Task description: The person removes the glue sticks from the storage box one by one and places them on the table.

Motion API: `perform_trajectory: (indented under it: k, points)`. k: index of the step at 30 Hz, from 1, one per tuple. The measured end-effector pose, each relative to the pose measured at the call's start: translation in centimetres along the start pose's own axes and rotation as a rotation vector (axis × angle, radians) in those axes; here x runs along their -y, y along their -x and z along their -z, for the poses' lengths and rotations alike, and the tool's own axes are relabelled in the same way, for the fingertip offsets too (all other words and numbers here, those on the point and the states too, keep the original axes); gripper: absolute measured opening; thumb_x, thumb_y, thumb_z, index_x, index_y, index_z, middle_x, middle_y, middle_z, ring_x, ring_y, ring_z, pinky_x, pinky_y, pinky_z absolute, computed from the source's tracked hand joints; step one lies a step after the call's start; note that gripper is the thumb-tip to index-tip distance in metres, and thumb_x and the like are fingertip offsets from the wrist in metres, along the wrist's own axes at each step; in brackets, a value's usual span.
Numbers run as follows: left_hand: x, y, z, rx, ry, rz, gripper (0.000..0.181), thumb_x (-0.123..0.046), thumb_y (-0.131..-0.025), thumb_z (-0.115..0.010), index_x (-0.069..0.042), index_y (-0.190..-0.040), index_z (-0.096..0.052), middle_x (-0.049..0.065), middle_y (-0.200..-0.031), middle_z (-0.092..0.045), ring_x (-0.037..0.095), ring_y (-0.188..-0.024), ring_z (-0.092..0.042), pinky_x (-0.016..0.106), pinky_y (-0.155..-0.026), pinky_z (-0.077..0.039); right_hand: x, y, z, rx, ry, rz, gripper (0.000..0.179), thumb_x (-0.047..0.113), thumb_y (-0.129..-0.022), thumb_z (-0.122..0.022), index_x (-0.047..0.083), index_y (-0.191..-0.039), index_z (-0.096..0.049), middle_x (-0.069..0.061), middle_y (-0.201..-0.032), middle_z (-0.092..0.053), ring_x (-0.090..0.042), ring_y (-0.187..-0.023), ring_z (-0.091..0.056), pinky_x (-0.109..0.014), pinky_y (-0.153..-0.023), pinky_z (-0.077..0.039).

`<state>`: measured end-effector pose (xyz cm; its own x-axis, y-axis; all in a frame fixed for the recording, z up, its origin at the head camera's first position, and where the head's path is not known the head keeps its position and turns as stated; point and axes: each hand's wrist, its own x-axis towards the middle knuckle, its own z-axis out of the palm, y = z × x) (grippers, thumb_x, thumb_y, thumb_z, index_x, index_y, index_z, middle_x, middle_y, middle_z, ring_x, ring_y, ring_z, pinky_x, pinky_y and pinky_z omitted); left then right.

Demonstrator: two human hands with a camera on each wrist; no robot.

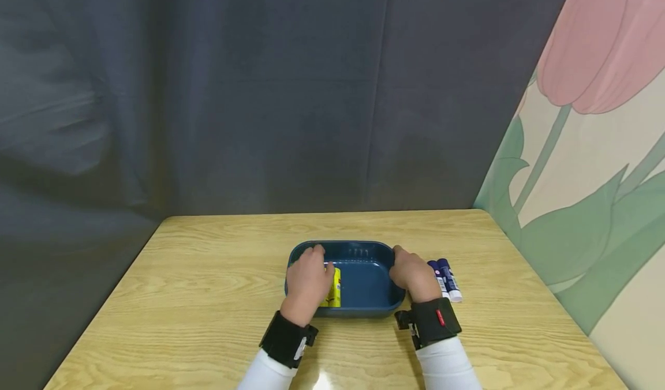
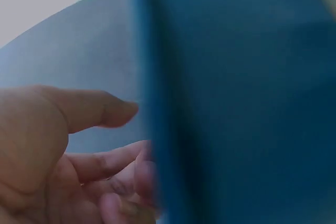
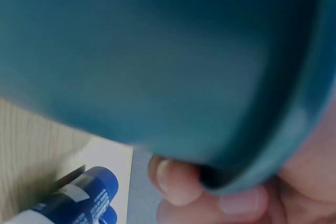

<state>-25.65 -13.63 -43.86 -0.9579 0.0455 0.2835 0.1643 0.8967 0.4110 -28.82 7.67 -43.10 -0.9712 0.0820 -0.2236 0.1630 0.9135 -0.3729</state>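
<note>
A dark blue rectangular dish [image 1: 366, 313] with rounded corners stands on the table. In its left part lie yellow cylinders [image 1: 336, 289], partly hidden by my left hand [image 1: 307, 277]. That hand is over the dish's left side, thumb and fingers apart. In the left wrist view nothing shows between them, and the dish wall [image 2: 252, 103] hides some fingertips. My right hand [image 1: 410, 272] grips the dish's right rim, fingers curled under its edge in the right wrist view. Just right of that hand lie blue-and-white glue sticks [image 1: 449, 280], side by side.
The wooden table [image 1: 208, 297] extends around the dish. A dark curtain [image 1: 270, 101] hangs behind its far edge. To the right is a wall [image 1: 587, 217] painted with a pink tulip. Both wrists wear black straps [image 1: 436, 322].
</note>
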Motion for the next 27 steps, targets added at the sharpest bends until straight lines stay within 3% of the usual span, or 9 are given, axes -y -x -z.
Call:
perform_trajectory:
  k: [4, 8, 13, 18, 27]
  points:
    - [0.0, 0.1, -1.5, 0.052, 0.001, -0.011, 0.038, -0.024, -0.094, -0.07, -0.002, -0.125, -0.064, 0.014, -0.103, -0.065, 0.021, -0.061, -0.056, 0.035, -0.054, -0.046, 0.1, 0.1, 0.0, -0.001, 0.0, -0.006, 0.056, 0.005, -0.092, -0.056, 0.002, -0.147, -0.042, -0.03, -0.131, -0.058, -0.033, -0.097, -0.061, -0.057, -0.083, -0.052]
    - [0.0, -0.2, -2.5, 0.121, 0.007, 0.02, 0.046, -0.028, -0.092, -0.073, -0.001, -0.129, -0.062, 0.016, -0.112, -0.067, 0.029, -0.082, -0.067, 0.045, -0.068, -0.055, 0.1, 0.2, 0.0, 0.002, -0.007, -0.017, 0.057, 0.005, -0.092, -0.057, 0.002, -0.147, -0.042, -0.029, -0.131, -0.058, -0.033, -0.096, -0.061, -0.057, -0.083, -0.052]
    - [-0.2, -0.4, -3.2, 0.176, 0.004, 0.054, 0.051, -0.03, -0.091, -0.074, -0.001, -0.131, -0.062, 0.017, -0.12, -0.066, 0.034, -0.1, -0.067, 0.053, -0.079, -0.055, 0.1, 0.1, -0.1, -0.003, -0.006, -0.024, 0.057, 0.005, -0.093, -0.057, 0.003, -0.148, -0.042, -0.029, -0.131, -0.058, -0.033, -0.094, -0.06, -0.056, -0.082, -0.052]
    - [-0.1, -0.4, -3.8, 0.192, -0.013, 0.058, 0.048, -0.03, -0.091, -0.074, -0.001, -0.127, -0.064, 0.016, -0.118, -0.067, 0.033, -0.1, -0.067, 0.054, -0.076, -0.055, 0.1, 0.0, -0.1, -0.004, -0.009, -0.027, 0.057, 0.004, -0.093, -0.057, 0.003, -0.148, -0.042, -0.029, -0.13, -0.058, -0.033, -0.093, -0.06, -0.055, -0.08, -0.052]
    - [0.1, -0.4, -4.2, 0.163, -0.021, 0.01, 0.026, -0.021, -0.086, -0.078, -0.004, -0.104, -0.07, 0.01, -0.093, -0.068, 0.026, -0.08, -0.067, 0.045, -0.062, -0.053, 0.2, 0.1, -0.1, -0.003, -0.006, -0.029, 0.058, 0.005, -0.093, -0.057, 0.003, -0.149, -0.041, -0.03, -0.133, -0.056, -0.034, -0.095, -0.059, -0.057, -0.083, -0.05]
